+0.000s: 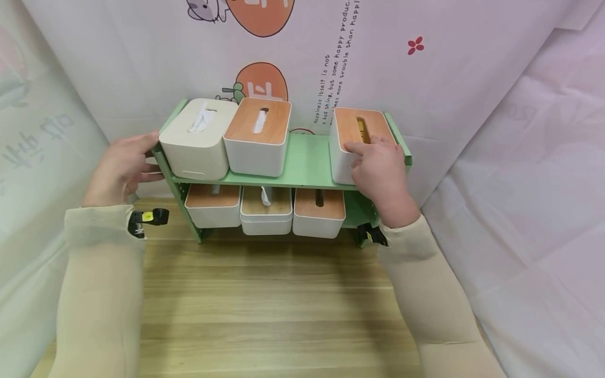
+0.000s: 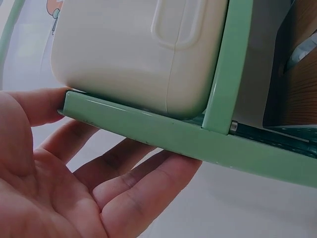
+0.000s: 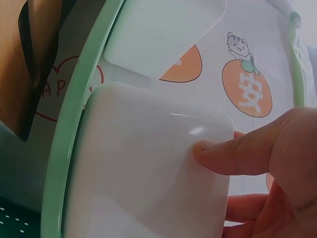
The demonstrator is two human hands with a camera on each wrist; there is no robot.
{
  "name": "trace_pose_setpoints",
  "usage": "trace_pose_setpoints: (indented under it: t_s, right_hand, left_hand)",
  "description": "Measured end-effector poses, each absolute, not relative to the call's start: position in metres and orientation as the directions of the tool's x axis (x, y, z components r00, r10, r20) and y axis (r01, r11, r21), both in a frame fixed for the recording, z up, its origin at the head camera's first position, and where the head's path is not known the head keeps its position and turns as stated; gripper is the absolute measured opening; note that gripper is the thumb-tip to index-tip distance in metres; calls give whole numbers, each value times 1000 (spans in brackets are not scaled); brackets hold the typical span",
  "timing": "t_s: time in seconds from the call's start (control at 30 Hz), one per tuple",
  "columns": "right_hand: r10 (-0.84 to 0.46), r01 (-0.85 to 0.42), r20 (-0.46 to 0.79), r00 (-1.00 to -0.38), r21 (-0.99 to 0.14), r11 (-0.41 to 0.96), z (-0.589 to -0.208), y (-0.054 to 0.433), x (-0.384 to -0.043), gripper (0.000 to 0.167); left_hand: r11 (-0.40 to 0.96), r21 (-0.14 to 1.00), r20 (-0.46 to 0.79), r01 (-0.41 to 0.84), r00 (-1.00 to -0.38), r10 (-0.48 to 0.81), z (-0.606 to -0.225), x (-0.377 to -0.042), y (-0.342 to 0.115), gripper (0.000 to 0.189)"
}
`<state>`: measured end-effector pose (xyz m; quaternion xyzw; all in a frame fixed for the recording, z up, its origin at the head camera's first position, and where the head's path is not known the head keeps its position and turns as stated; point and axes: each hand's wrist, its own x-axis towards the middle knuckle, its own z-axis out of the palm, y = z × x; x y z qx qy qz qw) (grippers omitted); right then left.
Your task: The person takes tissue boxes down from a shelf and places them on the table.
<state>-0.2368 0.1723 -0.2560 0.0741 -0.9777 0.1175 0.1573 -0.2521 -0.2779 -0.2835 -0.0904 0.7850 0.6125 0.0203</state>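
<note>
A green two-tier shelf [image 1: 307,157] holds several tissue boxes. My left hand [image 1: 124,164] is at the shelf's left end; its thumb and extended fingers touch the green side panel [image 2: 133,124], beside a cream tissue box [image 1: 196,152]. At the upper right, my right hand [image 1: 382,170] holds a white tissue box [image 1: 341,163] with a wood-look lid. Its thumb presses the white wall [image 3: 148,163] in the right wrist view, while fingers reach over the lid in the head view. Something yellow shows in that lid's slot.
Another wood-lidded tissue box [image 1: 257,157] stands beside the cream one. On the lower tier are a left box [image 1: 212,215], a middle box [image 1: 266,226] and a right box [image 1: 319,226]. White printed cloth [image 1: 378,68] hangs behind; wooden flooring [image 1: 264,299] lies in front.
</note>
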Motion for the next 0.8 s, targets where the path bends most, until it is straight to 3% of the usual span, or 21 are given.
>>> trace_pose_setpoints:
  t_s: [0.2, 0.43, 0.8]
  right_hand:
    - [-109, -183, 348, -931, -187, 965, -258, 179, -240, 53]
    - [-109, -212, 377, -920, -243, 946, -261, 189, -241, 55]
    - [-93, -192, 327, -940, -285, 939, -262, 189, -235, 51]
  left_hand:
    - [234, 956, -148, -177, -979, -138, -284, -252, -278, 76]
    - [240, 956, -136, -168, -980, -144, -285, -252, -277, 76]
    - [230, 956, -152, -181, -979, -138, -285, -250, -278, 77]
